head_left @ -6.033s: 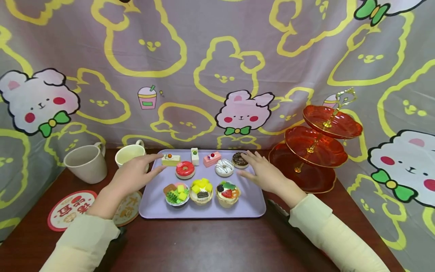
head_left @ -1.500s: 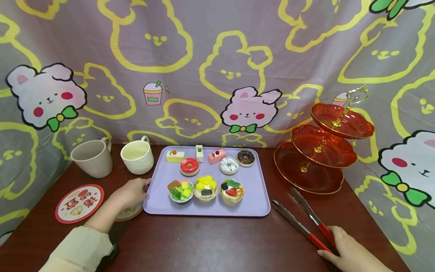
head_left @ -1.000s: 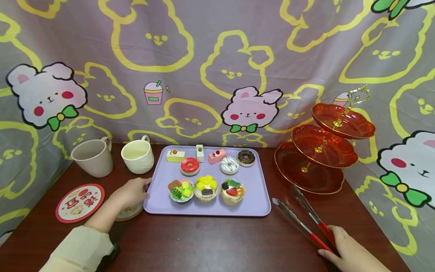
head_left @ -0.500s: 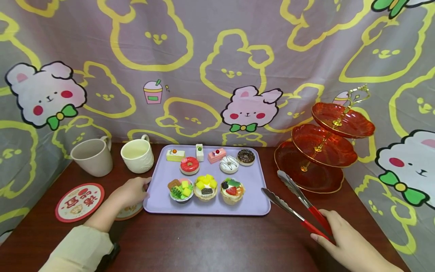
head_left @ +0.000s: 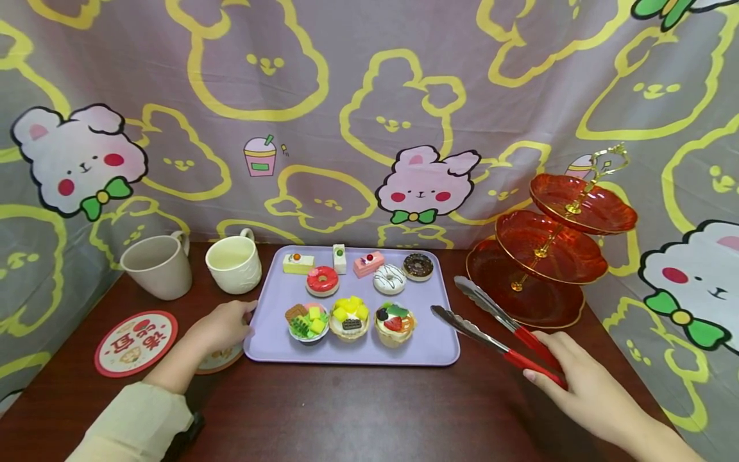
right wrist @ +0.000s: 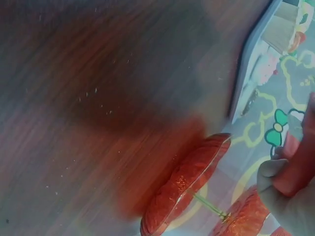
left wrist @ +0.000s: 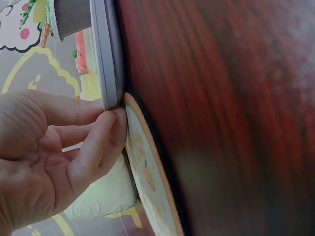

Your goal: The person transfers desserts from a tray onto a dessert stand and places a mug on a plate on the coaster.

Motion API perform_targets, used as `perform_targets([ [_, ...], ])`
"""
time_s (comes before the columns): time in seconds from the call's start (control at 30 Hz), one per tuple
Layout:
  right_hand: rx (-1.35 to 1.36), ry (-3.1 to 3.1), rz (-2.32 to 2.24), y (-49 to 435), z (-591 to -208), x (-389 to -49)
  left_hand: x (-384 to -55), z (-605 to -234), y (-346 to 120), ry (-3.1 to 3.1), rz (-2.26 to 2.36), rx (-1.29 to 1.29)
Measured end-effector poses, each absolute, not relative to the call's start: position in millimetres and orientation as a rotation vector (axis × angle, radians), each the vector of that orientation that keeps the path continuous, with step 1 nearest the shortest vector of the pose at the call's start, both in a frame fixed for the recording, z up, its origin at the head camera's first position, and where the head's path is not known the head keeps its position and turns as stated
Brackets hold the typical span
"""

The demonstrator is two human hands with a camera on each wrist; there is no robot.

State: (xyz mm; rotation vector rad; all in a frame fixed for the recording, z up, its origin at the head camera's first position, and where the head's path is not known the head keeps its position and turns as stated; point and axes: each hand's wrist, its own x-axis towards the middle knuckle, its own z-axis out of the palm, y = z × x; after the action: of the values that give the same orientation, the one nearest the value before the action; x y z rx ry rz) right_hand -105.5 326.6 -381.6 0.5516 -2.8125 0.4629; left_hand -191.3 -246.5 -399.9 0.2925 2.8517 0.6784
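My left hand pinches the left edge of a lavender tray; in the left wrist view the thumb and fingers meet at its rim. My right hand grips red-handled metal tongs, whose arms are spread and whose tips reach over the tray's right edge. On the tray's front stand three cups: one with green and yellow toppings, a mango tart and a strawberry tart. Behind them lie a red donut, a white donut, a chocolate donut and three small cake slices.
Right of the tray stands a three-tier red stand with gold trim. A grey mug and a cream cup are at the back left. Two coasters, one red-rimmed, lie nearby. A patterned curtain hangs behind.
Earlier both hands hovered over the tray; then the left took its edge and the right the tongs. Lately the tongs have risen and moved left toward the tray. The left hand stays put.
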Motion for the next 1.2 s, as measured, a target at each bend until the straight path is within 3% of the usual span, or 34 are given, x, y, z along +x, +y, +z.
perform_targets([
  [1.2, 0.751, -2.688, 0.591, 319.5, -393.8, -135.5, -190.9, -399.7, -245.4, 2.835, 0.704, 0.260],
])
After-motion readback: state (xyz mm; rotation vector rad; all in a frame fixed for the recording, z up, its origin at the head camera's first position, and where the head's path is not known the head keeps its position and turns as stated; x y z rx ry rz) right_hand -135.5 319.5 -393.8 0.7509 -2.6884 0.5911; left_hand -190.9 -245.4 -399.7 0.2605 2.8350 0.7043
